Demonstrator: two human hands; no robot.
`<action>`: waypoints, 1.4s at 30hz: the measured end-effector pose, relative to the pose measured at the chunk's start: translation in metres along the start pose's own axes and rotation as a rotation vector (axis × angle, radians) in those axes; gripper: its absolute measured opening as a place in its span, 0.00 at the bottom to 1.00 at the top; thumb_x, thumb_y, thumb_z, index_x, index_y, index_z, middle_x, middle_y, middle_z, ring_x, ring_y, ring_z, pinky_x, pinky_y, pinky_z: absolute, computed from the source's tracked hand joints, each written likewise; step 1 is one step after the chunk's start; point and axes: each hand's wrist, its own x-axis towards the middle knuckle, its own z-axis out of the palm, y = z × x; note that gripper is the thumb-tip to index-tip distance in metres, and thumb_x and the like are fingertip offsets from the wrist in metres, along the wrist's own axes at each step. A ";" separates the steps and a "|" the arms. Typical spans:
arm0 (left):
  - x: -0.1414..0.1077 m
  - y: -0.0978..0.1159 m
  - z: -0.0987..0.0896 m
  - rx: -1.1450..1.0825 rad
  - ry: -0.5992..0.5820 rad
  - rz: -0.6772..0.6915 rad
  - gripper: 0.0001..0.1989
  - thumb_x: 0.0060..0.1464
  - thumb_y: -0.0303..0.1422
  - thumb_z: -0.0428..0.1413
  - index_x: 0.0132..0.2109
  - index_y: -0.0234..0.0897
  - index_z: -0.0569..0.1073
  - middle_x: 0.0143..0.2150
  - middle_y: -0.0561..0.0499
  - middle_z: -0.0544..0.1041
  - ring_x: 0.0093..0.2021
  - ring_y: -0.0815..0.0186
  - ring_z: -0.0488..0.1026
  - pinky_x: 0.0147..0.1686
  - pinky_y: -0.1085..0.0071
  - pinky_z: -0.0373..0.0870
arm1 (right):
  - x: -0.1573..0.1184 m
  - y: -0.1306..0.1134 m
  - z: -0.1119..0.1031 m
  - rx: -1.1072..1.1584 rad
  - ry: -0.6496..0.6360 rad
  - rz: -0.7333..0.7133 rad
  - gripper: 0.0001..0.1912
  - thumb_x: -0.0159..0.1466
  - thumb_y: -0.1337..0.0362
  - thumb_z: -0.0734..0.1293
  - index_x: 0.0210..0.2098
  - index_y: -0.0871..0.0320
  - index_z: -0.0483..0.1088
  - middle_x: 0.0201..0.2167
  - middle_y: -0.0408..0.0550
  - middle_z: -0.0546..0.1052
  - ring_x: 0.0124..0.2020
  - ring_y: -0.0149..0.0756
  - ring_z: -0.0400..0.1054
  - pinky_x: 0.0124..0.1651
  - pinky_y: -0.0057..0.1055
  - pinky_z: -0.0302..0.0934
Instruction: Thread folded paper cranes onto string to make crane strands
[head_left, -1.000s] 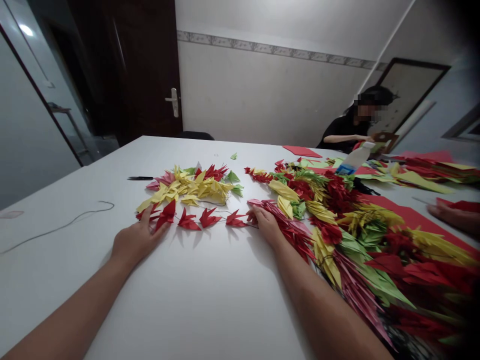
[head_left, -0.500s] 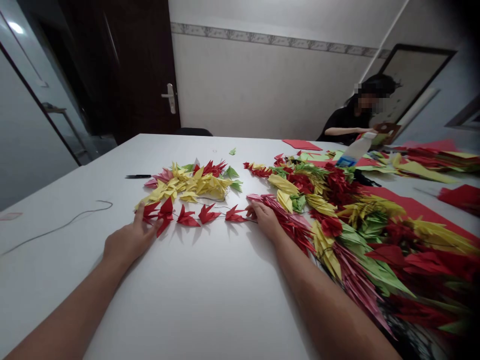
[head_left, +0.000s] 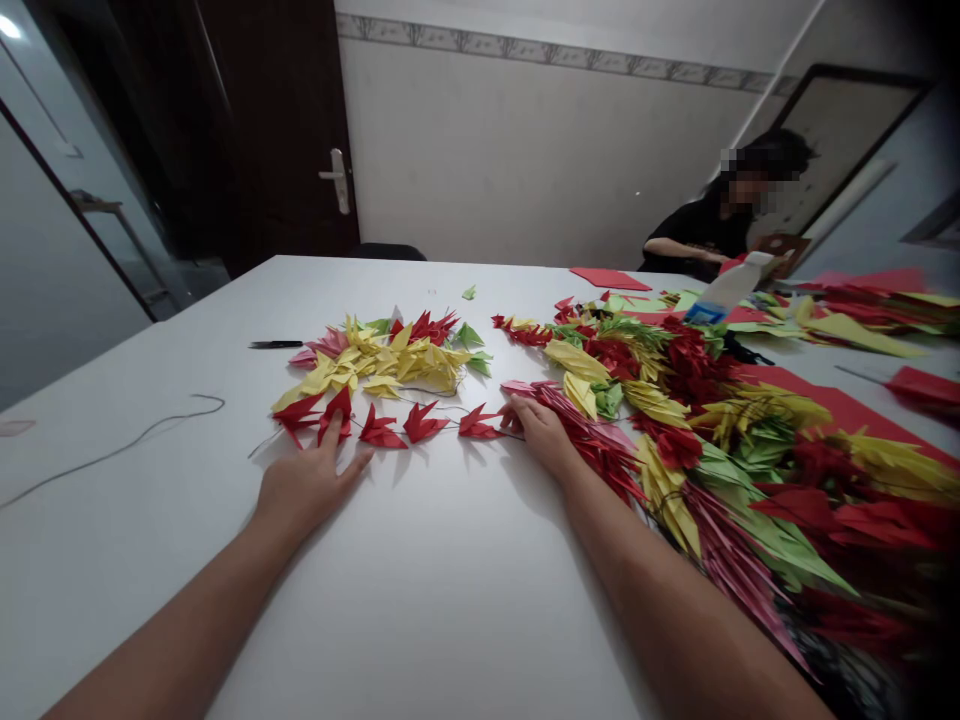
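Several red folded-paper pieces (head_left: 425,423) are threaded in a row on a thin dark string across the white table (head_left: 420,590). My left hand (head_left: 311,490) is at the left end of the row. Its index finger touches a red piece, with the thumb held apart. My right hand (head_left: 538,430) is at the other end, fingers closed on the string beside the last red piece. Just behind the row lies a bunch of yellow folded-paper pieces (head_left: 397,360), with red, pink and green ones around it.
A large heap of strung folded paper (head_left: 675,400) in red, yellow, green and pink covers the right side. A black-handled knife (head_left: 276,345) and a loose wire (head_left: 135,437) lie on the left. A bottle (head_left: 726,290) stands tilted near a seated person (head_left: 701,225).
My left hand has drawn back toward me and right, leaving the leftmost red piece and the string's end uncovered. My right hand stays at the other end of the row.
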 end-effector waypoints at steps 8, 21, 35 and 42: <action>-0.008 0.007 0.007 0.045 0.169 0.242 0.37 0.57 0.51 0.36 0.65 0.33 0.39 0.26 0.48 0.73 0.28 0.58 0.71 0.28 0.68 0.61 | 0.002 0.004 0.000 -0.030 -0.027 -0.017 0.31 0.57 0.39 0.56 0.29 0.63 0.69 0.24 0.48 0.70 0.24 0.29 0.59 0.28 0.27 0.53; -0.013 0.024 0.021 0.023 0.244 0.494 0.33 0.58 0.48 0.36 0.64 0.33 0.47 0.28 0.49 0.74 0.28 0.60 0.70 0.33 0.66 0.61 | 0.003 0.003 0.000 -0.026 -0.027 -0.005 0.31 0.56 0.38 0.56 0.28 0.63 0.69 0.24 0.48 0.70 0.24 0.30 0.58 0.28 0.27 0.53; -0.009 0.073 0.021 -0.036 0.182 0.577 0.32 0.59 0.46 0.37 0.65 0.37 0.39 0.28 0.49 0.74 0.28 0.60 0.71 0.30 0.66 0.60 | 0.003 0.001 -0.001 -0.022 -0.030 0.013 0.32 0.53 0.37 0.57 0.28 0.63 0.68 0.23 0.48 0.70 0.23 0.29 0.58 0.27 0.26 0.53; -0.004 0.110 0.020 -0.096 0.141 0.623 0.34 0.58 0.46 0.38 0.65 0.33 0.41 0.29 0.45 0.75 0.30 0.57 0.72 0.31 0.63 0.62 | 0.005 0.004 0.000 -0.018 -0.037 -0.003 0.30 0.56 0.39 0.57 0.28 0.62 0.68 0.23 0.47 0.69 0.23 0.29 0.58 0.27 0.26 0.53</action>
